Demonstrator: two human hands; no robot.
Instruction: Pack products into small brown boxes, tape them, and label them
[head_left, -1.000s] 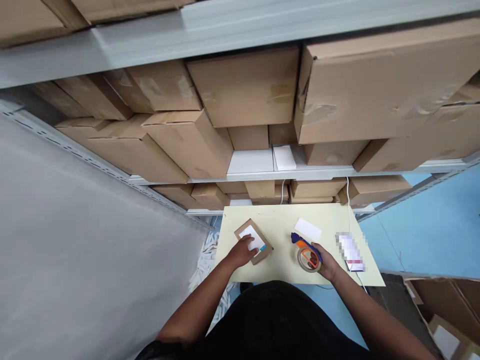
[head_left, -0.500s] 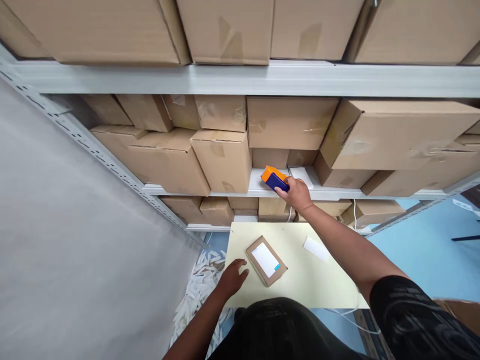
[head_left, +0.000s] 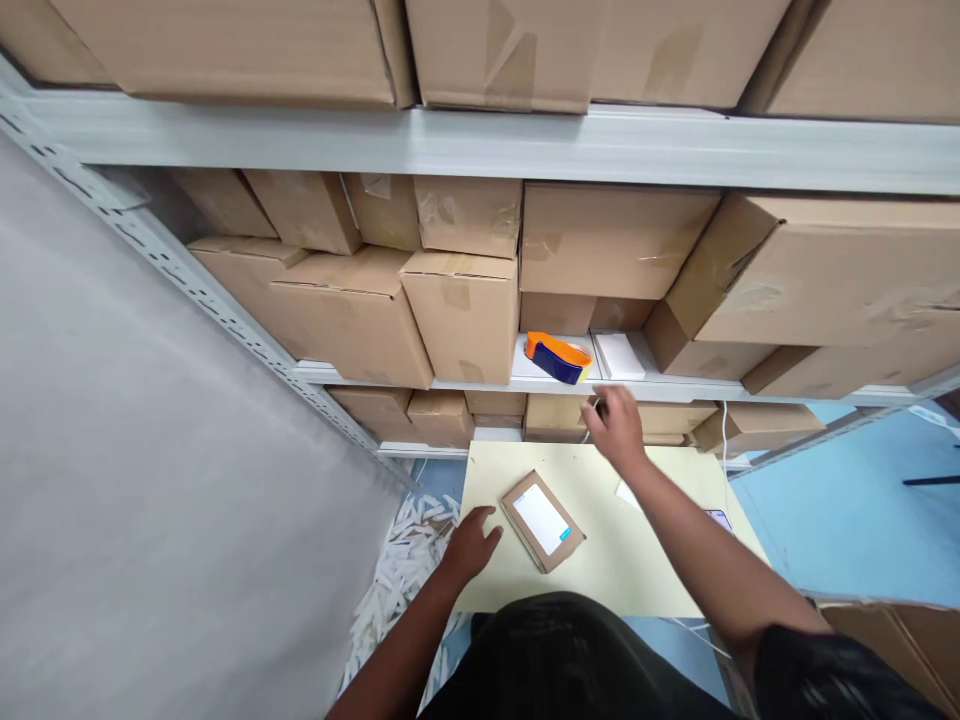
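An orange and dark-blue tape dispenser lies on the middle shelf. Below and right of it, apart from it, is my right hand, fingers curled loosely and thumb apart, slightly blurred. A small dark patch shows between thumb and fingers; I cannot tell what it is. On the pale yellow table, a flat cardboard parcel with a white label lies at an angle. Just left of the parcel hovers my left hand, open, with thumb and fingers spread and nothing in them.
Cardboard boxes fill the shelves of a metal rack in front. A white stack sits beside the dispenser. My right forearm partly covers a white slip and a phone. White paper strips litter the floor at left.
My right hand has let go of the tape dispenser, leaving it on the shelf, and drawn back down and right. My left hand stays by the parcel. The view has shifted slightly.
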